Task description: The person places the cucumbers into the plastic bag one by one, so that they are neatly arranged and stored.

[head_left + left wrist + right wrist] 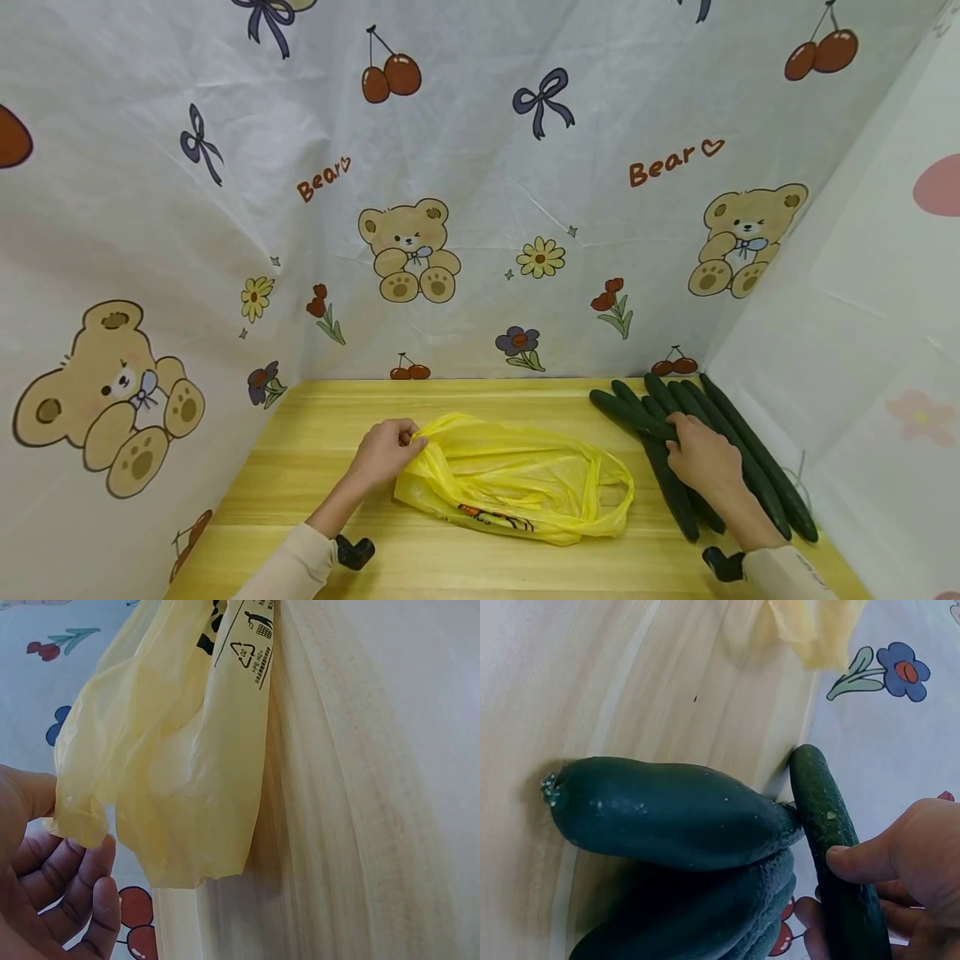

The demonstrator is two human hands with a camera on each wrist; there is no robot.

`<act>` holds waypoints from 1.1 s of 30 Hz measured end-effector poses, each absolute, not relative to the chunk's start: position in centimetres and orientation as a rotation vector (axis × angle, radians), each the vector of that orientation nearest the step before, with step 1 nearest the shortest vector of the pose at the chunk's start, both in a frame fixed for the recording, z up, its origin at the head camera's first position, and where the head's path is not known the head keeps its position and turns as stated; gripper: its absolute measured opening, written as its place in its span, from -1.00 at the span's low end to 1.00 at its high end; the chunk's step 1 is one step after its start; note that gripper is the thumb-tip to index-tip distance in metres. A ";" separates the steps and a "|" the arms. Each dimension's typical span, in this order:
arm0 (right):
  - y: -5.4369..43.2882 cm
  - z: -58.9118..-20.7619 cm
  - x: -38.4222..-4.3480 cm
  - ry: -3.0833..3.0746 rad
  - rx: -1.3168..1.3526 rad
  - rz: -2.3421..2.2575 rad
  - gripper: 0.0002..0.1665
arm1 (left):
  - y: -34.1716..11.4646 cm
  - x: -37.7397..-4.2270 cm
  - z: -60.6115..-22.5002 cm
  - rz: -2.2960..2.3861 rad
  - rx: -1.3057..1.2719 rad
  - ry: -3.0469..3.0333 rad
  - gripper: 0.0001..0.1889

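A yellow plastic bag [510, 462] lies mouth-up on the wooden table, its handle loop toward the right. My left hand [384, 454] pinches the bag's left edge between thumb and fingers, which the left wrist view shows on the thin film [79, 814]. On the right, my right hand [705, 460] grips a dark green cucumber [821, 796], thumb on one side and fingers round the other. This cucumber slants across several other cucumbers [757, 450] lying side by side. Part of the pile is hidden under my right hand.
The light wooden table [330, 417] meets a cloth backdrop [465, 333] printed with bears, cherries and flowers at the back. White cloth [862, 375] also rises along the right side, close beside the cucumbers. Black straps' ends [355, 552] show at my wrists.
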State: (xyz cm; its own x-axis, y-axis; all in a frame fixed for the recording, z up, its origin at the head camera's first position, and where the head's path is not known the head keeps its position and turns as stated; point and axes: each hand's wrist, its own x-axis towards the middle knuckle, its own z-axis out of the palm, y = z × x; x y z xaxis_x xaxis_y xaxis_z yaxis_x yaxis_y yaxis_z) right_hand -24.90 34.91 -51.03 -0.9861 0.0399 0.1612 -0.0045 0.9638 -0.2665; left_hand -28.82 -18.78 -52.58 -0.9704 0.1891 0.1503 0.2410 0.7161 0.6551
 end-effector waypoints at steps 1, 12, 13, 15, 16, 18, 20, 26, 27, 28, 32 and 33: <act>34.9 -51.0 -24.9 -2.945 -0.030 0.406 -0.48 | -18.8 -28.8 -52.6 -1.099 -0.362 -2.845 -0.86; 35.3 -50.9 -24.3 -2.904 -0.047 0.490 -0.47 | -18.7 -28.8 -52.5 -1.113 -0.378 -2.838 -0.67; 35.3 -50.8 -24.2 -2.907 -0.044 0.503 -0.47 | -18.7 -28.8 -52.4 -1.109 -0.379 -2.839 -0.66; 35.2 -50.4 -24.0 -2.913 -0.036 0.525 -0.47 | -18.7 -28.9 -52.4 -1.108 -0.372 -2.846 -0.64; 35.2 -50.3 -23.9 -2.916 -0.031 0.537 -0.47 | -18.7 -28.9 -52.3 -1.109 -0.367 -2.849 -0.63; 35.1 -50.0 -23.8 -2.920 -0.020 0.560 -0.47 | -18.6 -28.9 -52.2 -1.109 -0.361 -2.850 -0.64; 35.0 -49.7 -23.5 -2.925 -0.010 0.578 -0.47 | -18.5 -28.9 -52.1 -1.114 -0.352 -2.848 -0.64; 34.6 -48.7 -22.6 -2.940 0.020 0.637 -0.48 | -18.5 -28.9 -52.1 -1.106 -0.355 -2.832 -0.65; 34.5 -48.5 -22.5 -2.944 0.021 0.646 -0.47 | -18.5 -29.0 -52.1 -1.105 -0.356 -2.831 -0.64; 34.4 -48.2 -22.3 -2.944 0.027 0.656 -0.47 | -18.5 -29.0 -52.1 -1.105 -0.358 -2.830 -0.64; 33.8 -47.3 -21.7 -2.939 0.057 0.686 -0.48 | -18.5 -29.2 -52.1 -1.105 -0.351 -2.834 -0.65; 33.6 -47.1 -21.5 -2.940 0.062 0.693 -0.49 | -18.5 -29.2 -52.0 -1.105 -0.348 -2.836 -0.65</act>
State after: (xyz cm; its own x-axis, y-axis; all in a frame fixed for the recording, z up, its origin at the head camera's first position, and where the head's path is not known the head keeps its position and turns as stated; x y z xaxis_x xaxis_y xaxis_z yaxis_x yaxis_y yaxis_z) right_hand -21.55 33.60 -47.09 -0.9919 -0.0124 0.1263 -0.0675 0.8943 -0.4423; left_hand -29.19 -18.50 -52.03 -0.9712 0.1816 0.1545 0.2382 0.7145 0.6579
